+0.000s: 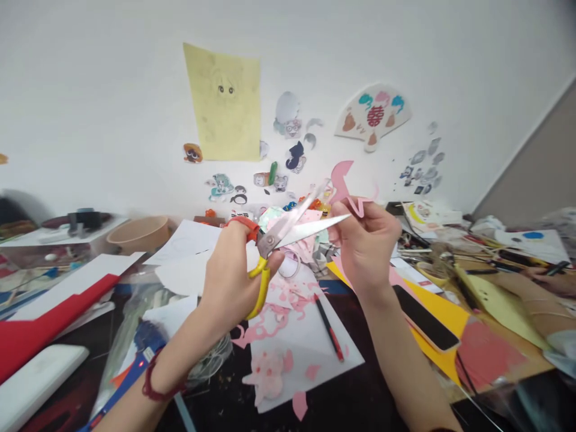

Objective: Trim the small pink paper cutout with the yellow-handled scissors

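Facing a white wall [315, 36] bearing drawings [227, 126], over a cluttered tabletop [220, 390]. Holding scissors [270, 239] with the left grip [231, 273] closed around the handles, with blades parted toward the pink paper cutout [341, 180]. Pinching that cutout in the right grip [371, 240], apparently to leave its upper part free. Raised above pink scraps [300, 405], probably for turning room.

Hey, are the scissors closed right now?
No, the scissors in the left hand have their two blades spread apart.
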Motion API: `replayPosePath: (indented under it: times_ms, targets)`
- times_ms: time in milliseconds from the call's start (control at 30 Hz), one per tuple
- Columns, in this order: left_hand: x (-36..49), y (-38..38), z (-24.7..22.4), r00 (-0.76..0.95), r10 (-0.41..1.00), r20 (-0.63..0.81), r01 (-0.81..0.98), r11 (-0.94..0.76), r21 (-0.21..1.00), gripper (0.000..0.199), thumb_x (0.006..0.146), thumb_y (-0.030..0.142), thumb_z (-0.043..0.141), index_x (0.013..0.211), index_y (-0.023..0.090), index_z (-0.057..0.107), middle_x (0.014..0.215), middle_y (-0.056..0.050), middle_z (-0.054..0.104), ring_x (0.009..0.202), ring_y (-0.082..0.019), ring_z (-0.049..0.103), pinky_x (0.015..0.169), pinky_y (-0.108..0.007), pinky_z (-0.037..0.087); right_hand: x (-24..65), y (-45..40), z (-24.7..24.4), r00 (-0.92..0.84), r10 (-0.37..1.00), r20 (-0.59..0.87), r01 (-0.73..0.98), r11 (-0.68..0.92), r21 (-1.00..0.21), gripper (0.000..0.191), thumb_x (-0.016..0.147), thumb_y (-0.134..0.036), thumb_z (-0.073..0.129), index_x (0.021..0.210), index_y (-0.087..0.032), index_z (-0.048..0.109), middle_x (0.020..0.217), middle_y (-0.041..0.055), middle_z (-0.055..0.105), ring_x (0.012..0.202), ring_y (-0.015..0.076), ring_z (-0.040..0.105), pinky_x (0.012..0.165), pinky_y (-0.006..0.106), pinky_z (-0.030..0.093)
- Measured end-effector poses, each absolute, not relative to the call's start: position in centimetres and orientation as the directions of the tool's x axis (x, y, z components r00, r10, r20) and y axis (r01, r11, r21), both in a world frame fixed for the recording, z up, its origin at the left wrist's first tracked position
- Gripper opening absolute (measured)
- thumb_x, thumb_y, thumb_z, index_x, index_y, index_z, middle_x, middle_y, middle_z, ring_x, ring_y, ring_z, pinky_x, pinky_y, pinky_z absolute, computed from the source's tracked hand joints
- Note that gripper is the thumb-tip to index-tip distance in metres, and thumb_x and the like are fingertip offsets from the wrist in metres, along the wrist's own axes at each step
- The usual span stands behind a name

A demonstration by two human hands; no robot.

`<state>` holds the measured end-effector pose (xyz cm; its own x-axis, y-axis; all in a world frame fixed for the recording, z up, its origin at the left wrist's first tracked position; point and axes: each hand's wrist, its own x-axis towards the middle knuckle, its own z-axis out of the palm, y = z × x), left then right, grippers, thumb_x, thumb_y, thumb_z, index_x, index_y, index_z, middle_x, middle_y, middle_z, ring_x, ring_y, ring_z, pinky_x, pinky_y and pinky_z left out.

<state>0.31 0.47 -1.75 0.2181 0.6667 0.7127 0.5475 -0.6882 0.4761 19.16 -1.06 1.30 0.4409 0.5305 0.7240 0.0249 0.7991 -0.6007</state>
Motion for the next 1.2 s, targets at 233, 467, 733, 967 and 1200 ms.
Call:
replayPosePath:
  times_ms: [233,467,733,967,1200]
  targets:
    - [0.8,0.0,-2.0,0.228,0.699,0.678,0.626,-0.638,0.448,0.028,0.086,0.041,0.056,0.100,0.022,0.042,0.098,-0.007,0.055,0.090,-0.025,0.052,0.071,-0.037,0.038,18.8,-1.6,1.1,0.392,0.506,0.768,0.027,0.828,-0.560,0.009,0.078,-0.022,0.077,0.073,-0.020,0.071,0.055,-0.0047,0.057,0.040,0.0062,0.050,0.036,0.022,0.040]
    - [0.8,-0.9,-1.5,0.218,0.717,0.662,0.619,-0.627,0.474,0.029,0.087,0.047,0.055,0.095,0.022,0.041,0.091,-0.005,0.054,0.084,-0.023,0.049,0.070,-0.037,0.037,18.2,-2.0,0.7,0.345,0.496,0.797,0.119,0.819,-0.562,0.010,0.075,-0.022,0.080,0.075,-0.021,0.070,0.061,-0.0040,0.064,0.040,0.0069,0.053,0.036,0.023,0.044]
    - [0.9,-1.2,-1.2,0.236,0.758,0.608,0.591,-0.609,0.529,0.029,0.087,0.047,0.053,0.095,0.021,0.043,0.095,-0.007,0.056,0.085,-0.024,0.050,0.072,-0.039,0.037,18.4,-2.2,0.7,0.331,0.496,0.803,0.080,0.833,-0.547,0.009,0.076,-0.013,0.075,0.078,-0.021,0.071,0.062,-0.0041,0.065,0.041,0.0070,0.055,0.038,0.023,0.046]
    - [0.8,-1.2,-1.1,0.232,0.750,0.620,0.586,-0.616,0.527,0.028,0.086,0.045,0.056,0.091,0.022,0.042,0.090,-0.005,0.055,0.086,-0.024,0.051,0.071,-0.038,0.037,18.8,-2.7,1.1,0.272,0.477,0.836,0.147,0.837,-0.526,0.010,0.076,-0.013,0.075,0.078,-0.023,0.073,0.058,-0.0050,0.062,0.041,0.0073,0.053,0.038,0.024,0.046]
    - [0.9,-1.4,-1.1,0.241,0.750,0.616,0.585,-0.619,0.524,0.028,0.085,0.044,0.057,0.091,0.022,0.042,0.088,-0.005,0.053,0.085,-0.024,0.051,0.071,-0.037,0.035,19.3,-2.9,1.3,0.178,0.509,0.842,0.098,0.842,-0.530,0.021,0.071,-0.004,0.074,0.079,-0.023,0.076,0.064,-0.0049,0.067,0.042,0.0075,0.058,0.037,0.023,0.047]
